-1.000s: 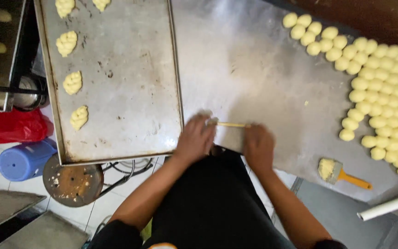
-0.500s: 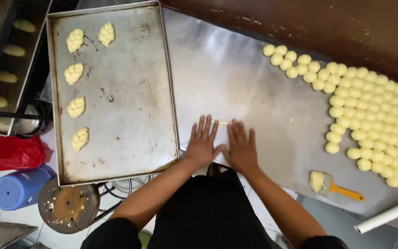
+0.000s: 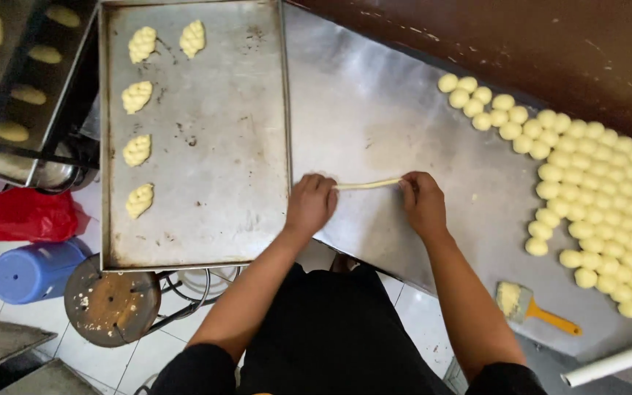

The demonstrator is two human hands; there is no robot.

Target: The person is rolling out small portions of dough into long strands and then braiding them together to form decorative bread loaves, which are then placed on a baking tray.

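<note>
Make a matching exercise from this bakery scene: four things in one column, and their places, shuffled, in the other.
Things
1. dough rope
2. braided dough pieces
3. dough balls
4. brush

Places
A. on the baking tray, most in a column along its left side
B. stretched between the left hand and the right hand
C. near the table edge, beside the right forearm
D. packed in rows at the right of the table

Pairs: 1-B, 2-A, 3-D, 4-C
</note>
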